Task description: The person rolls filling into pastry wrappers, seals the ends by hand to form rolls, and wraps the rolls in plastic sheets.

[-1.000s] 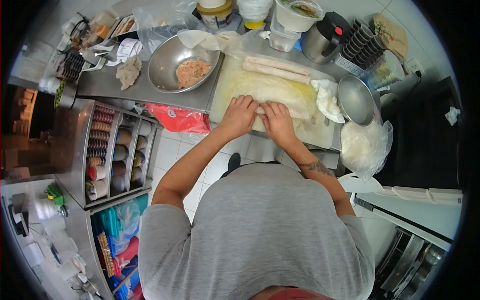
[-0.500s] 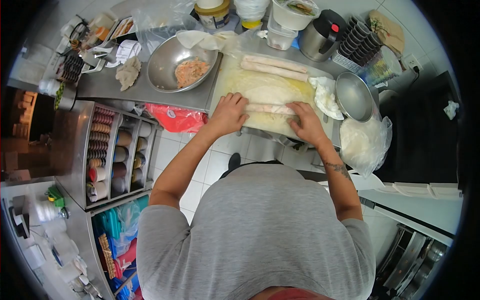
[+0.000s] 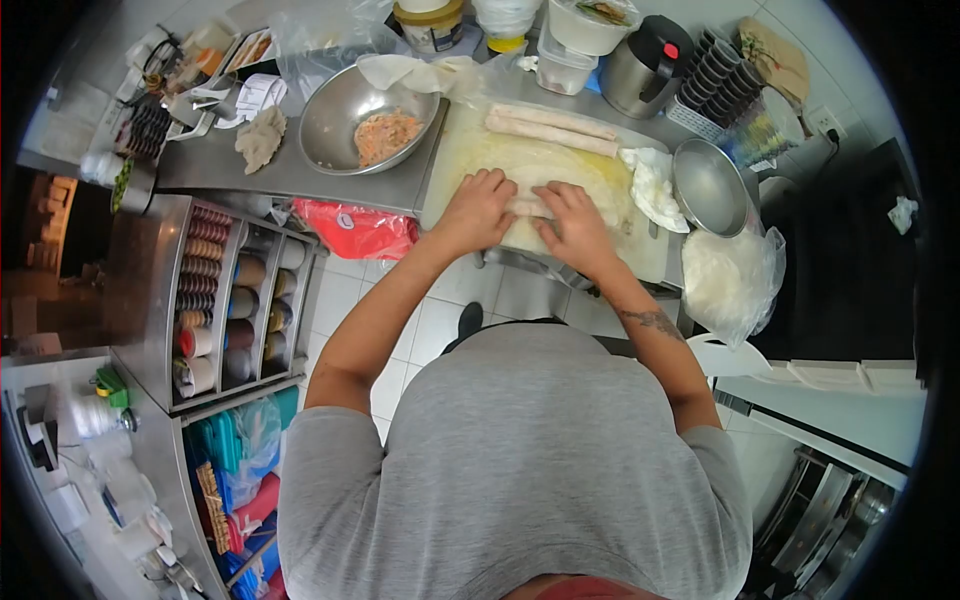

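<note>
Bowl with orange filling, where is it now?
In the head view, the bowl is upper left of centre, on the metal counter, just left of the cutting board.

roll (image 3: 526, 207): off-white | filling (image 3: 387, 138): orange | bag (image 3: 352, 228): red | shirt (image 3: 555, 450): grey

Rolls (image 3: 550, 133) block beyond hands (image 3: 475, 212); near-right board corner (image 3: 645, 260) free.

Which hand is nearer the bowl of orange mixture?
Left. The left hand is to the right of the bowl and lower in view; the right hand is farther right.
</note>
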Available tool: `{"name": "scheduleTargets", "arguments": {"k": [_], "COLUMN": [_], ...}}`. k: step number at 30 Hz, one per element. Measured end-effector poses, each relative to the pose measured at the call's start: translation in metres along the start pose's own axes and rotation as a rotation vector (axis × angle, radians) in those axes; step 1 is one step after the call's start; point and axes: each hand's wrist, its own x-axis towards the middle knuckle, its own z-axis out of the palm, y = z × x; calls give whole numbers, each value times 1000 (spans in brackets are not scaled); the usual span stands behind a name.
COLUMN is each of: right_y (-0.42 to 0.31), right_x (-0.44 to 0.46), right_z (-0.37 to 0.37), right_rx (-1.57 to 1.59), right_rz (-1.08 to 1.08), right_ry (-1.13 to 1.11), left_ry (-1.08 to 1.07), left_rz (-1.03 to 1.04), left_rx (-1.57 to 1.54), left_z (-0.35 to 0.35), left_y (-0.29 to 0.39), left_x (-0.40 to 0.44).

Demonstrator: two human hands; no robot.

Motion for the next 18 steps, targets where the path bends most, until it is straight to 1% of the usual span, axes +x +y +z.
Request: {"name": "scheduleTargets", "arguments": {"k": [1, 3, 7, 10, 13, 14, 16, 18], "right_y": [-2, -6, -2, 6, 32, 36, 31, 24], "right_x": [2, 2, 0, -13, -36, -39, -32, -23], "right_z": [8, 19, 18, -2, -20, -22, -28, -25], "right_rx": [-12, -24, 8, 46, 97, 126, 56, 8], "right_rz": [-20, 11, 16, 20, 141, 132, 67, 7], "right_ry": [5, -17, -53, 53, 6, 2, -16, -9], "left_ry": [-11, 1, -15, 15, 71, 54, 19, 34], "left_rz": [1, 1, 38, 37, -54, -49, -42, -36], "left_rx": [-7, 1, 34, 11, -5, 15, 49, 8], "left_z": [3, 10, 13, 5, 0, 0, -8, -6], "left_y": [3, 3, -4, -12, -17, -17, -9, -1], "left_x": [2, 1, -2, -10, -24, -24, -19, -6]}}
